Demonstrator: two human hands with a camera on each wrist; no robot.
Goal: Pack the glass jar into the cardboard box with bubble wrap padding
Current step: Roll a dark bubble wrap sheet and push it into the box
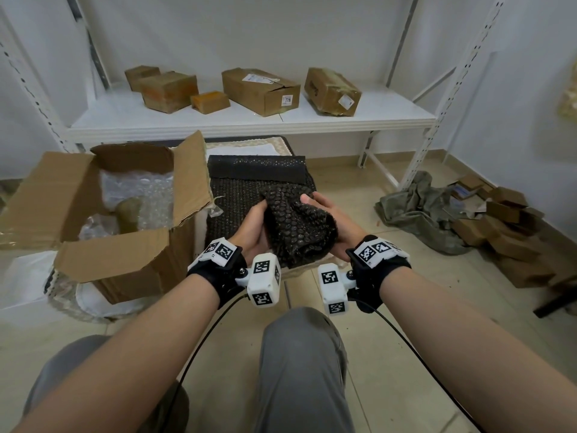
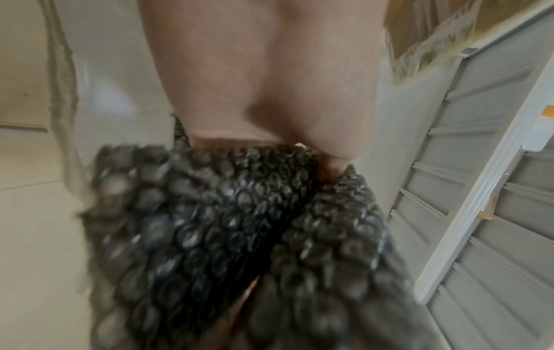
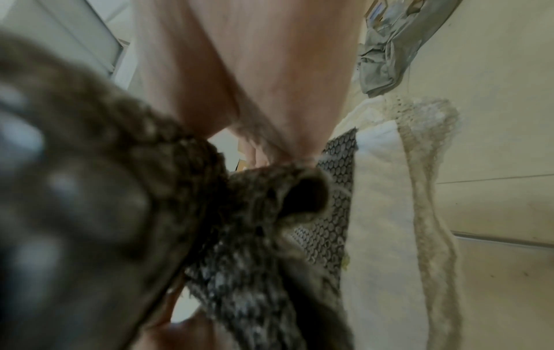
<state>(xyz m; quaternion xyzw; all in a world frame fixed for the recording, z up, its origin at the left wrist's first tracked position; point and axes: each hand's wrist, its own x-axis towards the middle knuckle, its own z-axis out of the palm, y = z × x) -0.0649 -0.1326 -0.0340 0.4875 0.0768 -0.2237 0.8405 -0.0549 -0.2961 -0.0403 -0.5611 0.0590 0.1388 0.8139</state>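
A bundle of black bubble wrap sits between both hands above the floor; whatever is inside it is hidden. My left hand cups its left side and my right hand grips its right side, thumb over the top. Both wrist views show the same wrap blurred and close. More black bubble wrap lies flat on the floor behind the bundle. An open cardboard box stands to the left, lined with clear bubble wrap.
A white shelf at the back carries several cardboard boxes. A crumpled grey-green cloth and a pile of small boxes lie on the floor at right. A white mat lies under the black wrap.
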